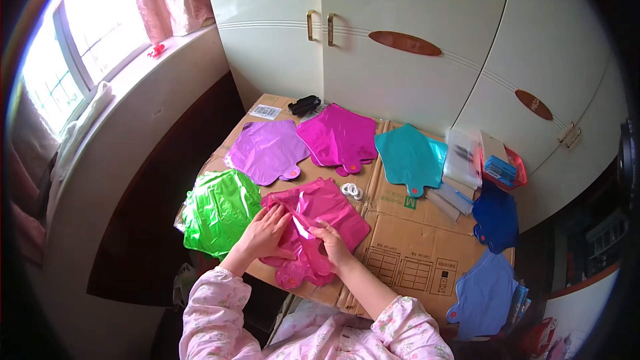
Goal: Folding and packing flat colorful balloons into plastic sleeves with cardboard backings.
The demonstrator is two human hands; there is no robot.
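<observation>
Pink foil balloon [320,217] lies flat on the cardboard surface [407,253] just in front of me, with its neck pointing toward my body. My left hand [265,233] rests flat on its left part with fingers spread, not gripping. My right hand [331,243] pinches the foil near the neck, and a fold rises between my two hands. Just beside it on the left lies a green balloon [220,210]. Further away lie a purple balloon [267,150], a magenta balloon [340,137] and a teal balloon [408,157]. Two small white rings [352,191] lie near the pink one.
</observation>
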